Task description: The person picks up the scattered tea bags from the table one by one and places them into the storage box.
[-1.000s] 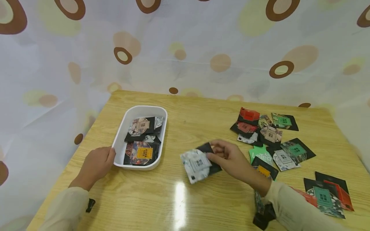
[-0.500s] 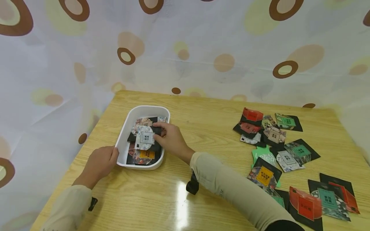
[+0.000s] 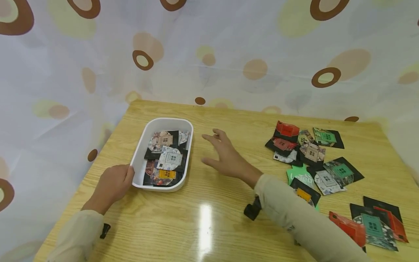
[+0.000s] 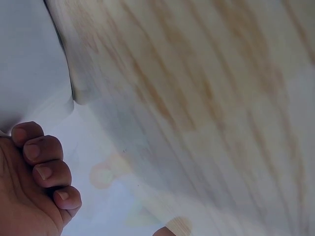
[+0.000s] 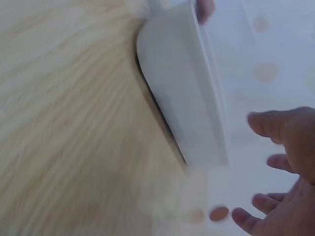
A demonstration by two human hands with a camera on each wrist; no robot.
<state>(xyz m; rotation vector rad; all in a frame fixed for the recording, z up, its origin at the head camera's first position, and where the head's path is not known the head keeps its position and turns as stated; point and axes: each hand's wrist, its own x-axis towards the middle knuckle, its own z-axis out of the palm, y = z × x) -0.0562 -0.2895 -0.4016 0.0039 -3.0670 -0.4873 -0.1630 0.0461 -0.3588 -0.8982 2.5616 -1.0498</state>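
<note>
A white rectangular bin with rounded corners (image 3: 140, 160) stands at the left of the table. Inside lie several flat tea packets; a white-and-black packet (image 3: 171, 158) rests on top, overlapping an orange-labelled one (image 3: 167, 174) and a brown-labelled one (image 3: 163, 140). My left hand (image 3: 112, 182) grips the bin's near left corner, and in the left wrist view its fingers (image 4: 47, 169) are curled. To the right of the bin, above the table, my right hand (image 3: 226, 156) has its fingers spread and holds nothing. The right wrist view shows that hand apart from the bin's outer wall (image 5: 177, 83).
Several more packets lie scattered at the right, among them a red one (image 3: 286, 131), a green-labelled one (image 3: 328, 137) and a teal-labelled one (image 3: 372, 225). A green LeTea piece (image 3: 299, 174) lies partly under others. A patterned cloth (image 3: 229, 54) hangs behind the wooden table (image 3: 157, 225).
My right hand carried the white-and-black packet left into the bin, let it go, and has drawn back to the right. The left hand keeps its grip on the bin.
</note>
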